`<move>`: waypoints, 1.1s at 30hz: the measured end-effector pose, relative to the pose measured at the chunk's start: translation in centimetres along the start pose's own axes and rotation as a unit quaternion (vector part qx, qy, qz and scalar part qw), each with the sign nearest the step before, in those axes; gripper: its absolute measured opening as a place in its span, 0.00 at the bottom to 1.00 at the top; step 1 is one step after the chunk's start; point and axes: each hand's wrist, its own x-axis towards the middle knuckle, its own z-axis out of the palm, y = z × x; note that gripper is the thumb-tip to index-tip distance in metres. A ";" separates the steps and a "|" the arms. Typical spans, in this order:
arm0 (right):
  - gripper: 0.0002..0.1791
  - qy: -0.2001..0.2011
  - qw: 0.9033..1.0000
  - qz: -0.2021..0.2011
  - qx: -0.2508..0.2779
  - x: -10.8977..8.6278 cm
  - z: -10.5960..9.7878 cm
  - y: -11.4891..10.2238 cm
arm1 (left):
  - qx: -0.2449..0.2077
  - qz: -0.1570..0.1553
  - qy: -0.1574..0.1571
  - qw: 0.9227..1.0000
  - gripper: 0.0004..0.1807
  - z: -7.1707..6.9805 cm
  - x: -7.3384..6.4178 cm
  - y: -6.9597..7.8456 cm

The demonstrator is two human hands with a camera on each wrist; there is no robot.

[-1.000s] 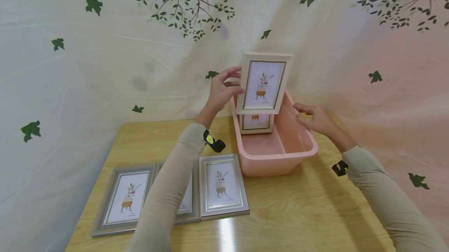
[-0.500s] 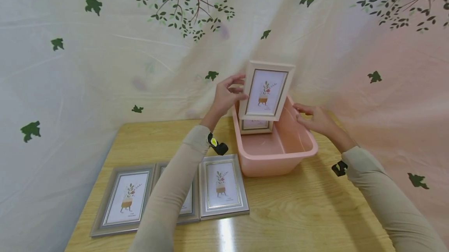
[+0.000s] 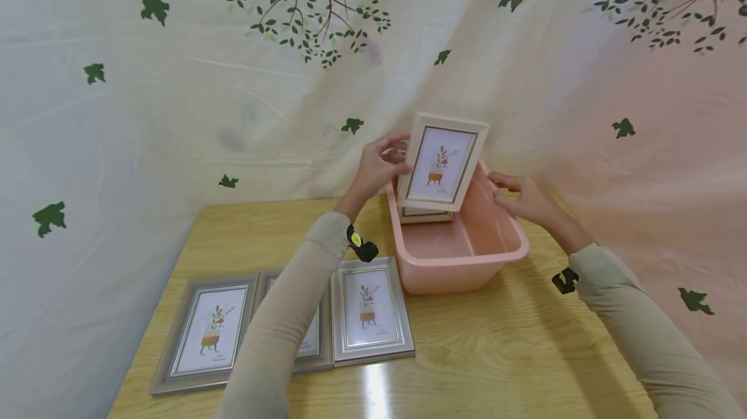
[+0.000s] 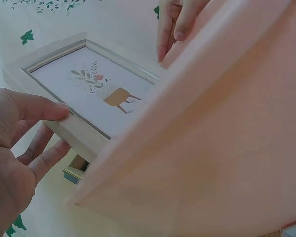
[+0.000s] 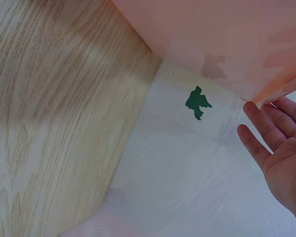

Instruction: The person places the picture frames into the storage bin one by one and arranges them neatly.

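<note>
My left hand point(image 3: 376, 163) pinches the left edge of a cream picture frame point(image 3: 442, 163) showing a potted plant print, thumb on its front. The frame leans back, its lower part in the pink tub point(image 3: 461, 260). Behind its lower edge shows another, similar frame point(image 3: 428, 218) inside the tub. In the left wrist view, the thumb of the left hand point(image 4: 15, 143) presses on the border of the held frame point(image 4: 93, 91). My right hand point(image 3: 525, 198) rests its fingertips on the tub's right rim; the right wrist view shows this hand's fingers point(image 5: 271, 128) fairly straight.
Three silver-grey picture frames lie face up in a row on the wooden table point(image 3: 496, 354): a left one point(image 3: 207, 335), a middle one point(image 3: 312, 335) partly under my left sleeve, and a right one point(image 3: 373, 309) beside the tub. A patterned curtain point(image 3: 280, 114) hangs behind.
The held frame has come down toward the tub with my left hand, tilting slightly, and now covers more of the frame behind it. My right hand stays at the rim.
</note>
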 end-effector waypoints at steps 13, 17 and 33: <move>0.27 0.000 1.000 -0.007 -0.004 0.0 0.1 0.7 | 0.044 -0.012 -0.034 0.998 0.33 0.5 -0.1 -1.5; 0.27 -0.005 1.000 0.003 0.003 0.0 0.1 0.6 | 0.043 -0.010 -0.039 0.998 0.34 0.7 0.1 -1.9; 0.27 -0.004 1.000 -0.007 0.001 0.0 0.1 0.9 | 0.138 0.014 -0.058 0.989 0.34 1.6 0.6 -1.7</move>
